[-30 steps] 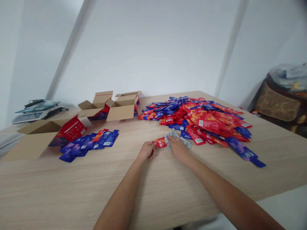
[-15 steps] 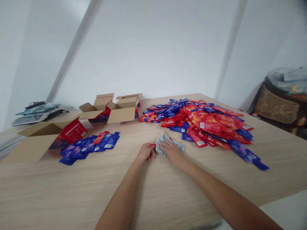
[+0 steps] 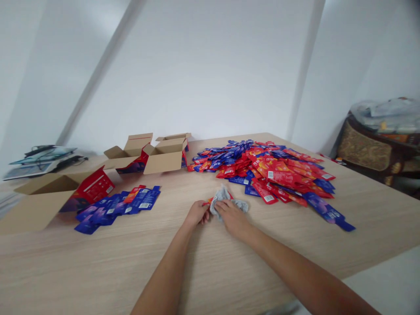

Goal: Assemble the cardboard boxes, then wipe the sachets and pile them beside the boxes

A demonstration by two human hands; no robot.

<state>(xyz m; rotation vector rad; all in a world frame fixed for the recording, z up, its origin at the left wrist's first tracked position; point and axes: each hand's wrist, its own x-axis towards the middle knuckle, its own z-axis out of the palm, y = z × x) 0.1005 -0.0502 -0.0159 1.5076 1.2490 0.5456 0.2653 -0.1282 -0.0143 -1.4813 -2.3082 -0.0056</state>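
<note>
My left hand (image 3: 197,213) is closed in a pinch on the end of a red packet (image 3: 210,201), most of which is covered. Over that packet lies a crumpled grey cloth (image 3: 218,196), pressed down by the fingers of my right hand (image 3: 233,218). The cloth bunches up around those fingers and spreads out to their right. Both hands rest low at the middle of the wooden table (image 3: 210,271). Just beyond them is a large heap of red and blue packets (image 3: 275,170).
A blue packet (image 3: 328,211) sticks out from the heap's right side. At the left, overlapping packets (image 3: 113,210) lie beside an open carton (image 3: 42,205). More open cartons (image 3: 166,162) stand farther back. Stacked papers and folders (image 3: 42,159) lie at the far left; a carved chair (image 3: 364,146) stands right.
The view has shifted slightly, so the heap and cartons sit a little farther left. My right hand and the cloth have moved slightly over the packet; my left hand keeps its pinch.
</note>
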